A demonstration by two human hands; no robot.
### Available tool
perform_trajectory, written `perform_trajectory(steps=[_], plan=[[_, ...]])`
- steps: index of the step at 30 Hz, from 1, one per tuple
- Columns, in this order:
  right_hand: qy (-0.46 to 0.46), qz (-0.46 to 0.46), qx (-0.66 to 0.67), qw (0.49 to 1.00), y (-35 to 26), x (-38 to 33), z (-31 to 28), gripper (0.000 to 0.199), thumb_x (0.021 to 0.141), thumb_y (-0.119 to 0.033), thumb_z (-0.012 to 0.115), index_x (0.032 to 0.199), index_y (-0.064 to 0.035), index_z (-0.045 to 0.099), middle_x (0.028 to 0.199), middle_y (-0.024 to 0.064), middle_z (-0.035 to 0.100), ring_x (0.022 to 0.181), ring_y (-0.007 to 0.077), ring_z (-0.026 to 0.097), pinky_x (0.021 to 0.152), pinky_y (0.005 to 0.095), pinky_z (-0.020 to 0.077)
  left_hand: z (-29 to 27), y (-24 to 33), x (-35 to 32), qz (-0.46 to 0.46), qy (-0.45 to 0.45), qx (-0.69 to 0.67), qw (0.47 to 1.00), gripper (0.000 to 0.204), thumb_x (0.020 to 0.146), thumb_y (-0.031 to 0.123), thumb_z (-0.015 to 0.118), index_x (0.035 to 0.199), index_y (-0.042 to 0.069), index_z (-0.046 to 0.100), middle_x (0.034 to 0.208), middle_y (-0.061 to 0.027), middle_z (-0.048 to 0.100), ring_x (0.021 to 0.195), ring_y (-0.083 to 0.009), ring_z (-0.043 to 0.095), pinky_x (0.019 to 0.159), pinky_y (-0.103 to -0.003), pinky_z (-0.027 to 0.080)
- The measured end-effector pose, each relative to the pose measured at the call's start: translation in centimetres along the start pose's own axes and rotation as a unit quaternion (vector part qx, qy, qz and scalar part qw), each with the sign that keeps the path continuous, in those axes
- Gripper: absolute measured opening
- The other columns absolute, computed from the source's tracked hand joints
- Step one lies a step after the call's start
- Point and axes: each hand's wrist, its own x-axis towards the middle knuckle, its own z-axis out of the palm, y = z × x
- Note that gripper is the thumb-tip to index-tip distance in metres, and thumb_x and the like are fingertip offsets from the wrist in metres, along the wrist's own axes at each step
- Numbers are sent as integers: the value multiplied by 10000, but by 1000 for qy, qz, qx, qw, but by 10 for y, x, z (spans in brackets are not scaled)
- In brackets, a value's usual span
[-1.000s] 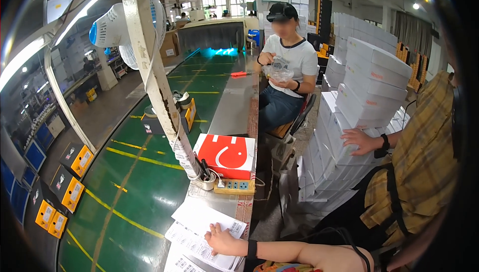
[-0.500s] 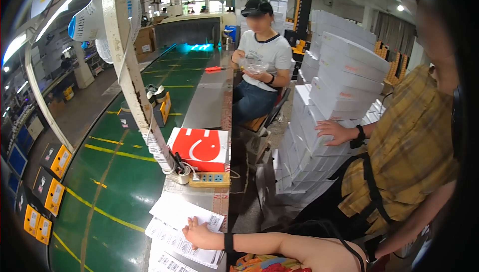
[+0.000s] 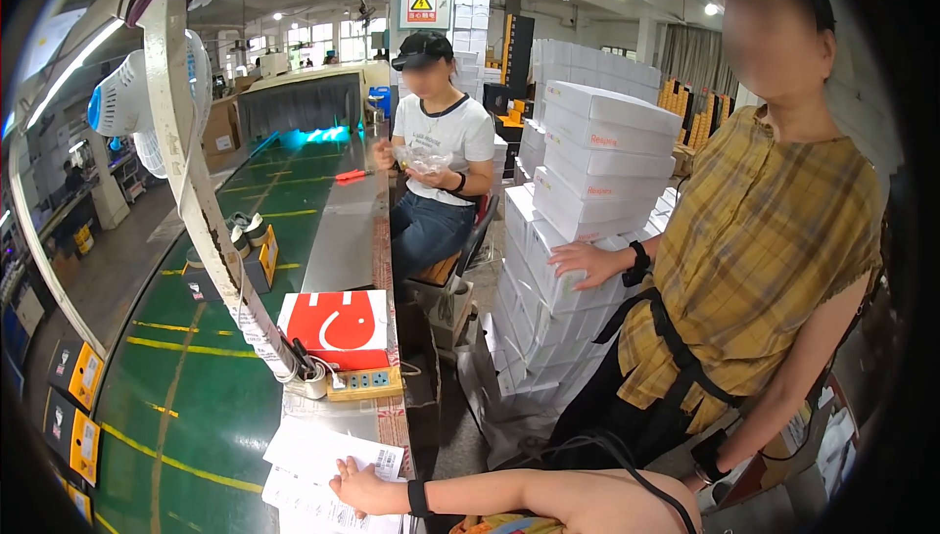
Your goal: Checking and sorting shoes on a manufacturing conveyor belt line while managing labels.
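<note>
The left hand (image 3: 364, 488) lay flat, fingers spread, pinning printed paper sheets (image 3: 318, 470) to the surface (image 3: 345, 240), presumably to steady them. Power strip (image 3: 364, 381) at twelve o'clock. Right hand not visible.

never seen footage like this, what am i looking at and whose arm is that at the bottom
This is one picture from a wide fisheye camera worn on a person's head, so straight edges bend. The arm along the bottom is the wearer's own; which arm it is I cannot tell. Its hand, with a black wristband, rests flat on printed paper sheets on a narrow metal bench beside a green conveyor belt. It holds nothing. Further along lie a yellow power strip and a red and white box. At right, a co-worker in a yellow checked shirt touches stacked white boxes; another sits behind.
</note>
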Motion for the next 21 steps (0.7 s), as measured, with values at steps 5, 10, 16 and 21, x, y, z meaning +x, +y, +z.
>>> perform_trajectory(steps=[5,10,16,21], plan=[[-15,0,-15,1000,-6,-4,-7,728,713,-240,781,1207,134,399,1381,469,269,1276,616,316,786,690,469,-7,-7,-12,-25,1,24,999,466,829,300,709,1083,-84,637,1103,-255,630,1056,-396,606,910,-466,471],[8,2,-33,999,-8,-8,-8,752,693,-264,785,1218,127,415,1372,463,296,1275,595,343,807,609,498,-3,-2,-31,-60,27,66,996,427,829,264,710,1079,-76,644,1092,-236,642,1042,-378,615,901,-450,479],[17,-4,-38,999,-4,-13,-12,785,686,-323,787,1222,120,421,1359,457,325,1259,577,384,833,549,497,-2,10,-49,-105,54,143,983,382,829,220,711,1074,-67,652,1079,-213,655,1025,-356,627,891,-432,489],[39,-18,-44,998,2,-18,-16,794,682,-370,797,1192,117,432,1342,456,345,1239,571,409,840,534,497,-15,3,-51,-128,48,191,972,347,829,184,711,1069,-60,659,1068,-194,667,1011,-337,637,882,-417,496]])
